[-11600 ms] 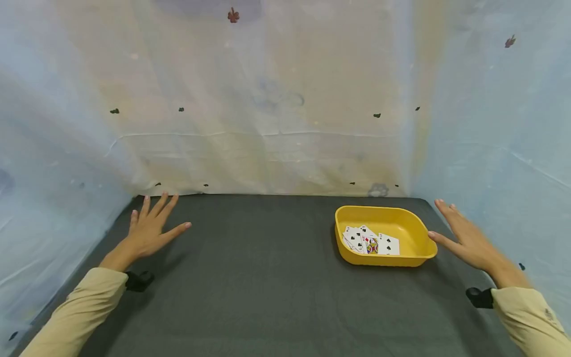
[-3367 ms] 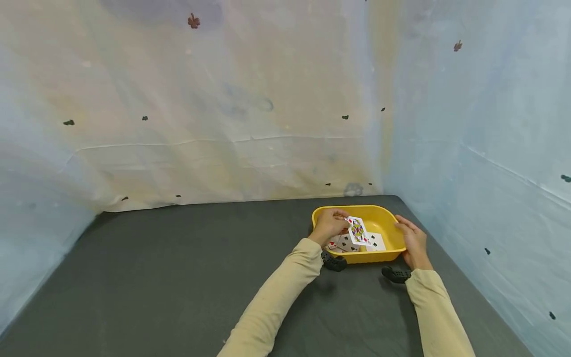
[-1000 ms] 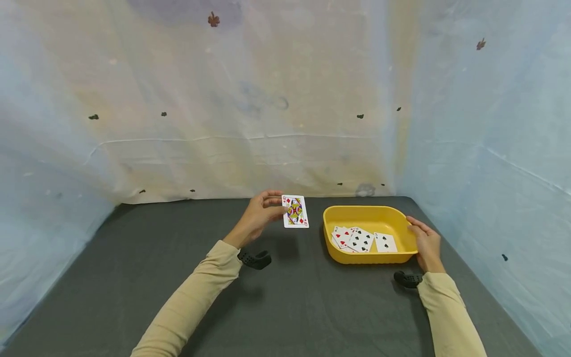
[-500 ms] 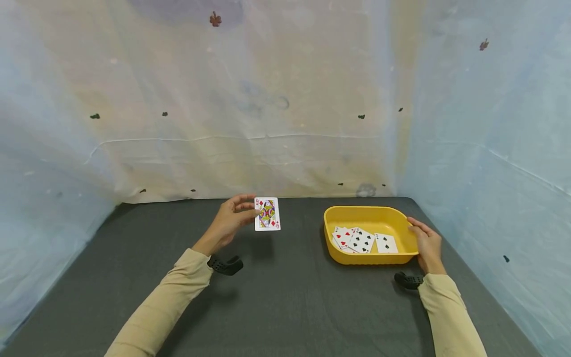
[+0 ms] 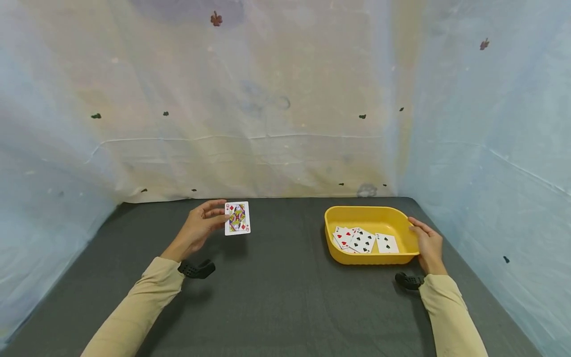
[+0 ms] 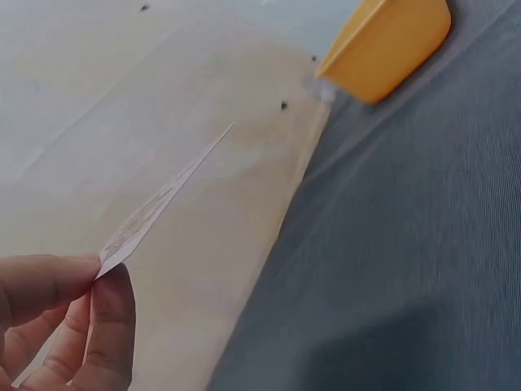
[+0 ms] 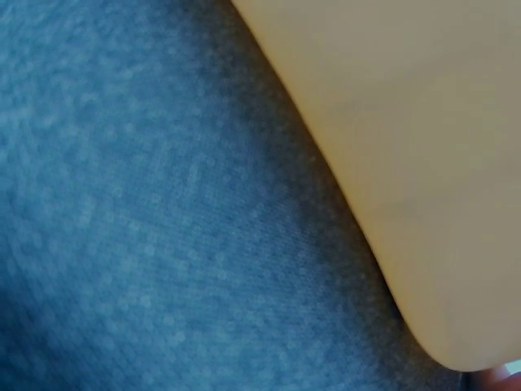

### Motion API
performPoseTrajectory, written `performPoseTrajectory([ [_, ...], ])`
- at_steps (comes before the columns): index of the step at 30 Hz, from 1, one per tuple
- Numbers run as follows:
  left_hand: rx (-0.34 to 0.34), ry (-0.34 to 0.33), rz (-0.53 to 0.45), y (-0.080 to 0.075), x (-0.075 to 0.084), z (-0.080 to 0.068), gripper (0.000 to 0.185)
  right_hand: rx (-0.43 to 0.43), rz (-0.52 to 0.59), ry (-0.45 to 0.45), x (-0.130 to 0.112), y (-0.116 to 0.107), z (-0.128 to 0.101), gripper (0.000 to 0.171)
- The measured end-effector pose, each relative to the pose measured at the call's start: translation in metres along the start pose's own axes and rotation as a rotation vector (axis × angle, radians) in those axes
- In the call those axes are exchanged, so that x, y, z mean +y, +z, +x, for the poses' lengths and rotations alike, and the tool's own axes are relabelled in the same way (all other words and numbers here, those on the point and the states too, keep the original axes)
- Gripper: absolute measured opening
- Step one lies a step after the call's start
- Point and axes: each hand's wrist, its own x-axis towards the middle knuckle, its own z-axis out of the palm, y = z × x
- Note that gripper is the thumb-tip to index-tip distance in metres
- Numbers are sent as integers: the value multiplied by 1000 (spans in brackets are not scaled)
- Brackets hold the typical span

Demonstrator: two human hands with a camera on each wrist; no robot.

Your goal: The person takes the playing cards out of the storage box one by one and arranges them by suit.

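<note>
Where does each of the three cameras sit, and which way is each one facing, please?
Head: worn high, looking forward and down at the dark table; both sleeves show, the left hand pinching a queen card, the right hand holding the yellow tray.
Left wrist: behind the fingers, facing along the card's edge toward the wall.
Right wrist: close against the tray's outer wall; almost no hand shows.
All three share the yellow tray.

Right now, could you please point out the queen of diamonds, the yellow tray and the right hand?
queen of diamonds (image 5: 237,218): head view, middle of the card's face.
yellow tray (image 5: 357,210): head view, far rim.
right hand (image 5: 427,244): head view, back of the hand at the tray's right end.
</note>
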Motion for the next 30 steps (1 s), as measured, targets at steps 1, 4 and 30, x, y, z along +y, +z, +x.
performPoseTrajectory([
  [1, 5, -4, 10, -4, -2, -1, 55, 1, -9, -2, 0, 0, 0, 39],
  [4, 24, -23, 42, -16, -8, -2, 55, 3, -23, -7, 0, 0, 0, 39],
  [30, 4, -154, 225, -78, -42, -8, 62, 6, -42, 2, 1, 1, 0, 40],
])
